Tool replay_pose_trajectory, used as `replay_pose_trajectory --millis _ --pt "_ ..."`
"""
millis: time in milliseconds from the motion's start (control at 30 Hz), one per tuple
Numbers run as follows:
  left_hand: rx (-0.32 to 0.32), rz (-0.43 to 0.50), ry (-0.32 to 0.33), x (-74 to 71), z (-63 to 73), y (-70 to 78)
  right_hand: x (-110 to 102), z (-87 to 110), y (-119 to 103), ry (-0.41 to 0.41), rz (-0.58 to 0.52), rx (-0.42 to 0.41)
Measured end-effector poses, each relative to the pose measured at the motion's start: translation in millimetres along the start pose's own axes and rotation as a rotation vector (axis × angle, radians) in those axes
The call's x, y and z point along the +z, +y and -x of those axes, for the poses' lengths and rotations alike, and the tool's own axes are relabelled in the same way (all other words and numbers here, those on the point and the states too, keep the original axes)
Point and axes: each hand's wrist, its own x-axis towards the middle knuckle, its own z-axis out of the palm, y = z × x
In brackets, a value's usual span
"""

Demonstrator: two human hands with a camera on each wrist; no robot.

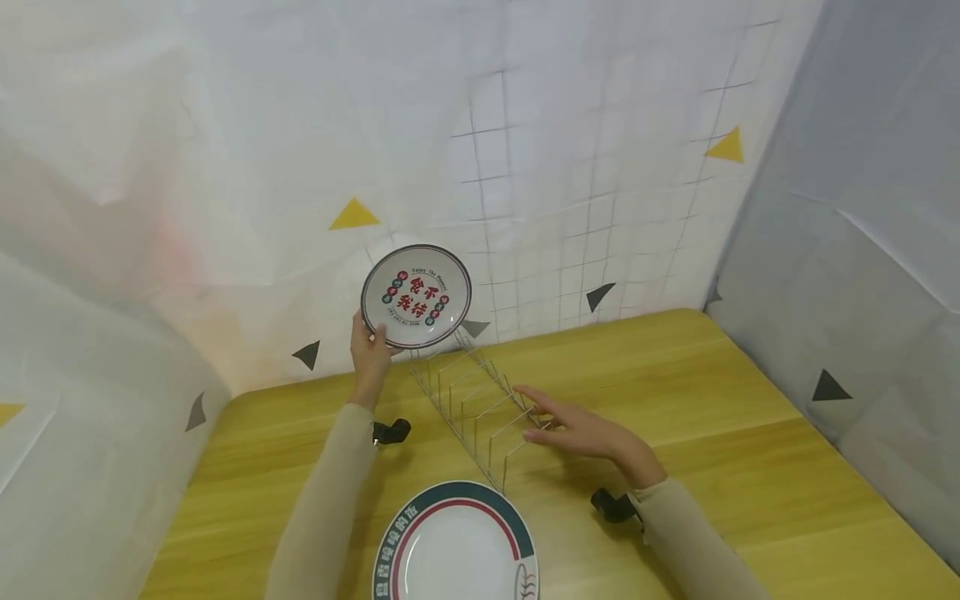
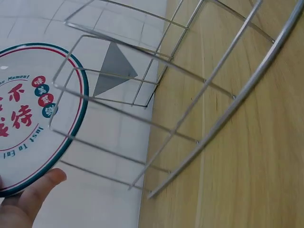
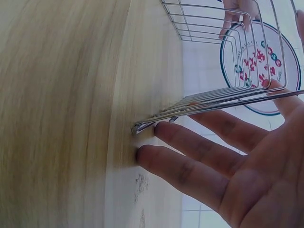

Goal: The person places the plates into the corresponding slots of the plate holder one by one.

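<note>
My left hand (image 1: 369,357) grips a small white plate (image 1: 416,297) by its lower left edge, thumb over its face. Red characters and a dark rim mark this plate, which is tilted up to face me at the far end of a wire dish rack (image 1: 480,408). In the left wrist view, the plate's rim (image 2: 81,90) overlaps the rack's end wires. My right hand (image 1: 581,429) is at the rack's near right side with fingers extended. Seen from the right wrist, its fingers (image 3: 199,147) lie along the rack's lower rail, fingertips close to the tabletop.
A larger white plate (image 1: 461,554) with a green and red band lies on the wooden table (image 1: 675,375) at the front, near the rack's close end. White sheeting (image 1: 300,125) with yellow and dark triangles rises behind the table and at both sides.
</note>
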Motion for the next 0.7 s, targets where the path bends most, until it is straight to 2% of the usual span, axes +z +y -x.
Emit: replay_pose_trajectory --millis 100,167,367,500,700 --pt "-0.033 -0.002 0.008 1.2 0.0 0.1 2.8 -3.0 1.1 -0.008 -0.009 -0.017" --pt "-0.056 0.03 -0.004 0.5 0.4 0.4 4.6 -4.4 1.6 -0.012 -0.006 -0.022" --pt "-0.119 0.106 -0.104 -1.0 0.4 -0.8 5.2 -4.7 2.3 -0.017 -0.018 0.0" --pt "-0.126 0.112 -0.161 -3.5 -1.8 -1.7 4.5 -5.2 1.3 -0.018 -0.026 0.014" --pt "-0.134 0.072 -0.222 -7.1 -3.9 -7.2 4.7 -5.9 2.0 -0.025 -0.033 0.021"
